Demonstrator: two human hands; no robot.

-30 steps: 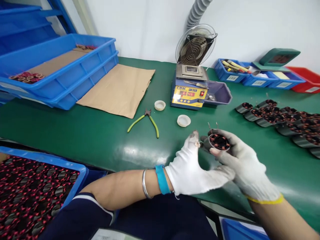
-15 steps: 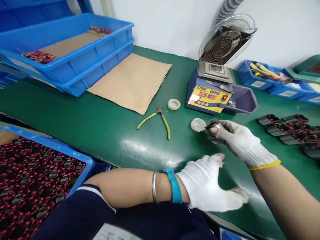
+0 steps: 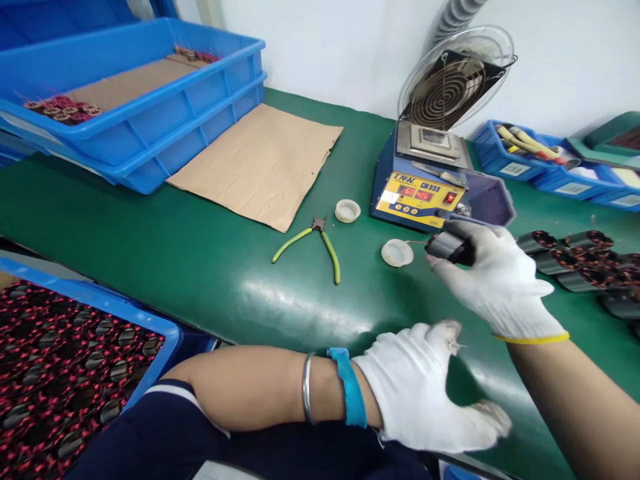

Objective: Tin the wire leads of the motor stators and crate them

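Observation:
My right hand (image 3: 500,270), in a white glove with a yellow cuff, grips a metal motor stator (image 3: 447,247) in front of the solder pot (image 3: 417,190). Thin wires stick out from the stator's left side, above the rim of a small white dish (image 3: 397,253). My left hand (image 3: 430,387), gloved in white, rests near the table's front edge with thumb and fingers apart and holds nothing. A second white dish (image 3: 347,211) stands further left, beside cutters with green handles (image 3: 331,257), which lie spread.
Brown cardboard (image 3: 260,167) lies beside stacked blue crates (image 3: 200,100) at the left. Another blue crate (image 3: 170,337) full of wound parts sits lower left. Several stators (image 3: 583,277) stand at the right, with small blue bins (image 3: 570,183) behind. A round fan guard (image 3: 450,90) rises behind the pot.
My right hand has turned the stator, so its metal side now shows and its wires have swung up off the dish. My left hand has shifted slightly right and down.

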